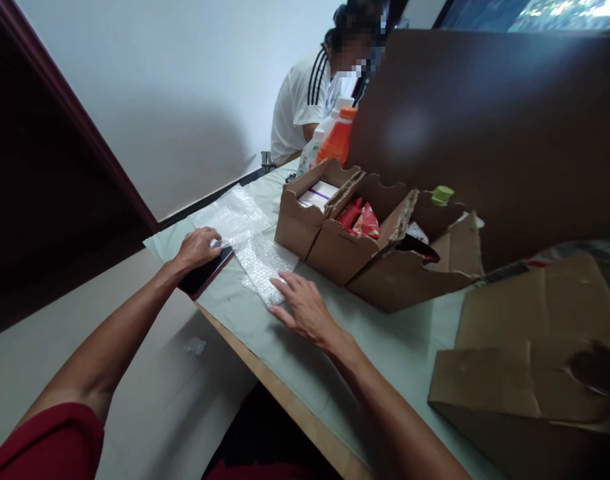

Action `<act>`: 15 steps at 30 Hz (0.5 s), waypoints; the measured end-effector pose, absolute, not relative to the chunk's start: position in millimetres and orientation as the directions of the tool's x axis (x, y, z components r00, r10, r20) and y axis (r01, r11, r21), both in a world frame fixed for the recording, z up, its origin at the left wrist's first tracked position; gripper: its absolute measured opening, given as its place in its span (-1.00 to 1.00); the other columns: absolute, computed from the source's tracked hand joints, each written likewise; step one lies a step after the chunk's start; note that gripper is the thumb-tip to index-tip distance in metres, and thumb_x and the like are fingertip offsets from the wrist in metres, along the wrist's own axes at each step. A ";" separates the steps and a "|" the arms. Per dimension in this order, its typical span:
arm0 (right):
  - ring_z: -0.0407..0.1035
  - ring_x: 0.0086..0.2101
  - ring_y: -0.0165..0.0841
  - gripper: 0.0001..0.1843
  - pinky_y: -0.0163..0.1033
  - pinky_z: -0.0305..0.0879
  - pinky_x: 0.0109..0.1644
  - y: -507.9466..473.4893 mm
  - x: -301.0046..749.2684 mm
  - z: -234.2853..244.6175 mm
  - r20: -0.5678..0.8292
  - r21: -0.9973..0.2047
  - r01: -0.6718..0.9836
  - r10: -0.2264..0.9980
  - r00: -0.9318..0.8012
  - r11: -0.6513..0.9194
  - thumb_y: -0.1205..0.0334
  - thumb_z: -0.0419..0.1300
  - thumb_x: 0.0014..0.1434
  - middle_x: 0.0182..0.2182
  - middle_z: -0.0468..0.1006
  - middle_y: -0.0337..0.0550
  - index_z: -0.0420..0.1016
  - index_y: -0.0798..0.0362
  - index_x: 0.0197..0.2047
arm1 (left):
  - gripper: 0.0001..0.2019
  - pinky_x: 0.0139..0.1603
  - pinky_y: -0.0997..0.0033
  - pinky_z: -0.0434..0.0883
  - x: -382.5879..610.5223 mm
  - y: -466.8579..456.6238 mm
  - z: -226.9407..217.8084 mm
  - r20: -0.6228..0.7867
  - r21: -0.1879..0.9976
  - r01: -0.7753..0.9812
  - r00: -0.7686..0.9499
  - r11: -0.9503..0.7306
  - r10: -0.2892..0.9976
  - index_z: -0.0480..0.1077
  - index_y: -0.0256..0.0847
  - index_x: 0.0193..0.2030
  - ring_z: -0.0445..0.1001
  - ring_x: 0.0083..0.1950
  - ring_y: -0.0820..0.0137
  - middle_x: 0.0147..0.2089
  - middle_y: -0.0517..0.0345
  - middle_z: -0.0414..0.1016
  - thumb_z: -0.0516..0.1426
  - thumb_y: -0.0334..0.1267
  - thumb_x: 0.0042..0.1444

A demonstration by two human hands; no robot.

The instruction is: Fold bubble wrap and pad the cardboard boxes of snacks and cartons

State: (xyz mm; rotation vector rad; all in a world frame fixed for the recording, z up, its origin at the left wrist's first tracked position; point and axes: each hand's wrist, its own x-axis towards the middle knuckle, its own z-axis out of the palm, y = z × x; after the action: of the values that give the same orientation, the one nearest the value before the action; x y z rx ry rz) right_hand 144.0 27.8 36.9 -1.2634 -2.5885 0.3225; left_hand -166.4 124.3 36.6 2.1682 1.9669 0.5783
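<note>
Two pieces of clear bubble wrap lie on the pale green table cover, a larger sheet (235, 212) at the far end and a narrower one (265, 263) nearer me, overlapping. My left hand (197, 248) has its fingers curled at the left edge of the bubble wrap, thumb and fingertips closed on it. Under that hand is a dark, flat, phone-like device (205, 275) with a red edge, partly hidden. Palm down, my right hand (307, 307) is spread with fingers apart, its fingertips at the near end of the narrower piece.
Cardboard bins (345, 247) hold white boxes and red packets. Behind them stand an orange bottle (339, 137) and white bottles. Cardboard boxes (529, 373) occupy the right. A person in a white shirt (297, 100) sits beyond. A scrap of clear plastic (195, 346) lies on the floor.
</note>
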 end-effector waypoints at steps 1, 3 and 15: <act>0.20 0.30 -0.03 -0.49 0.11 0.22 0.27 30.3 138.2 35.4 0.111 -0.294 0.738 0.789 -0.604 0.607 0.03 0.19 0.36 0.33 0.36 0.12 0.38 -0.02 0.31 | -0.82 0.26 0.07 0.33 -165.5 123.5 36.9 0.176 0.373 0.921 0.050 -0.113 0.983 0.55 -0.15 -0.23 0.49 0.17 0.07 0.10 -0.04 0.61 0.15 -0.31 0.03; 0.25 0.25 -0.05 -0.63 0.08 0.23 0.23 34.0 128.7 31.5 0.087 -0.285 0.748 0.794 -0.602 0.599 0.01 0.15 0.40 0.24 0.45 0.10 0.48 -0.01 0.16 | -0.86 0.21 0.15 0.37 -164.3 126.3 40.1 0.183 0.391 0.915 0.024 -0.095 0.983 0.53 -0.13 -0.31 0.52 0.12 0.11 0.01 0.00 0.64 0.12 -0.33 0.07; 0.30 0.24 -0.11 -0.64 0.07 0.21 0.24 34.6 128.0 27.5 0.074 -0.396 0.762 0.845 -0.530 0.513 0.00 0.15 0.40 0.25 0.47 0.05 0.50 0.00 0.13 | -0.77 -0.14 0.34 0.42 -160.6 155.8 124.3 0.356 0.574 0.815 -0.162 -0.078 0.920 0.50 -0.33 -0.13 0.51 -0.20 0.29 -0.24 0.08 0.59 0.03 -0.32 0.26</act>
State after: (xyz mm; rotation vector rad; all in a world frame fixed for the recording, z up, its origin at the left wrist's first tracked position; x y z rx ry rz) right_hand 128.0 34.6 27.5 -1.3571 -2.4990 0.4639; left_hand -160.6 155.8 124.3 1.9300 2.0255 1.0641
